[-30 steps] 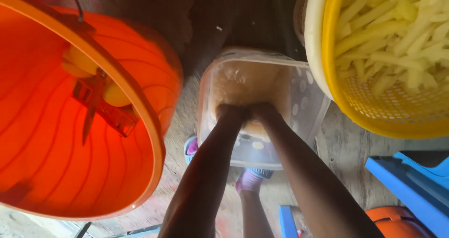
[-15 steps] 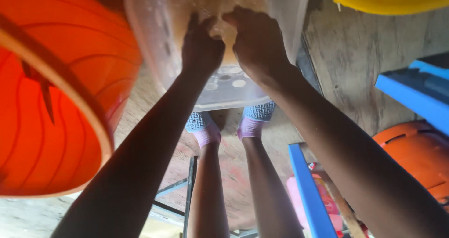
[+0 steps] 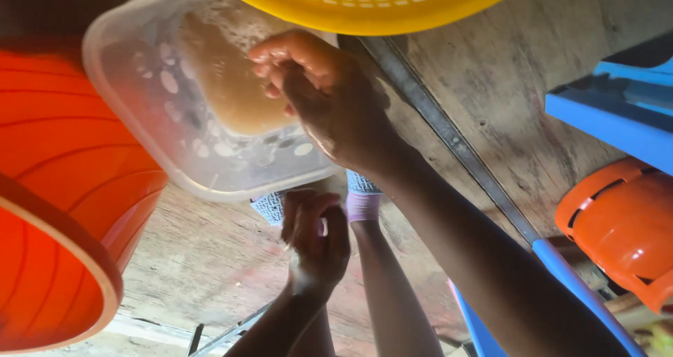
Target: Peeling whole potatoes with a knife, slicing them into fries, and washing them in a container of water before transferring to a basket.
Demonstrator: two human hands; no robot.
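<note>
Clear plastic tub (image 3: 175, 111): rounded rectangle, walls wet and spotted, cloudy brownish water pooled in one corner; tilted, resting on the plank floor (image 3: 505, 90).
Right hand (image 3: 329, 101): above the tub's near rim, fingers curled loosely together, clamped on nothing visible.
Left hand (image 3: 315, 241): below the tub, apart from it, fingers bent in a loose fist; contents, if any, not discernible.
Feet in patterned socks (image 3: 361, 189): just beneath the tub.
Orange basin (image 3: 63, 189): touching the tub's left side.
Yellow basket (image 3: 371, 3): overlapping the tub's top edge.
Blue bench (image 3: 610, 111): well right of the tub.
Risk: unsupported tilt likely to spill water onto feet.
</note>
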